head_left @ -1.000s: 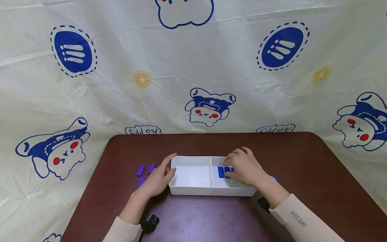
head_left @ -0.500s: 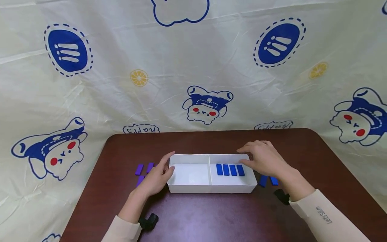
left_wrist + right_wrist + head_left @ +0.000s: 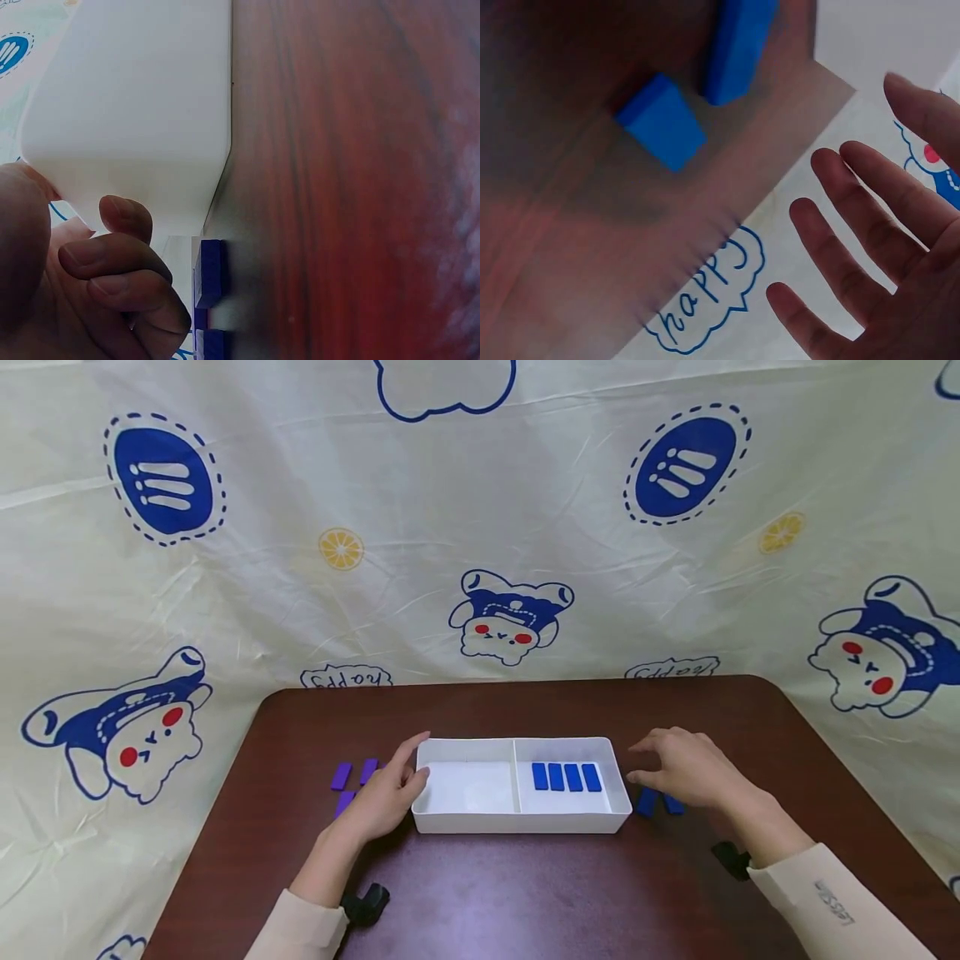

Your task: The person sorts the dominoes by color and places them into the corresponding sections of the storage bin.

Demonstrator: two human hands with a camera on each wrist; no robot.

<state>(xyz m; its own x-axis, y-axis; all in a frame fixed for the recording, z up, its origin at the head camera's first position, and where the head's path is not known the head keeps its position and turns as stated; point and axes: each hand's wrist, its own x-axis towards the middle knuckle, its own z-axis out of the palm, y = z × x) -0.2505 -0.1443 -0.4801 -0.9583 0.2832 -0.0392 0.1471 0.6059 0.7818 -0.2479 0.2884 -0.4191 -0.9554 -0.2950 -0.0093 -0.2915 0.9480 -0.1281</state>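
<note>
Two loose blue blocks lie on the worktop at right of centre in the head view, just beyond the right end of the white two-compartment box. The right hand is much the nearer. It hovers just above and behind them in the frame, released, its fingers extended and spread, touching neither block; the right-wrist view confirms the gap. The long axis of the block closer to the box runs up the frame and leans right; its neighbour leans left, so the pair diverges slightly towards the lower edge. The box's right end wall stands between this pair and the right compartment, where four blue blocks lie side by side in a row, long axes roughly up the frame; any transfer would presumably have to clear that wall. The left hand grasps the left end of the box, thumb and index finger at the rim, remaining fingers curled alongside. At left of centre lie purple blocks, three visible, others possibly hidden by that hand. A printed backdrop fills the upper frame.
</note>
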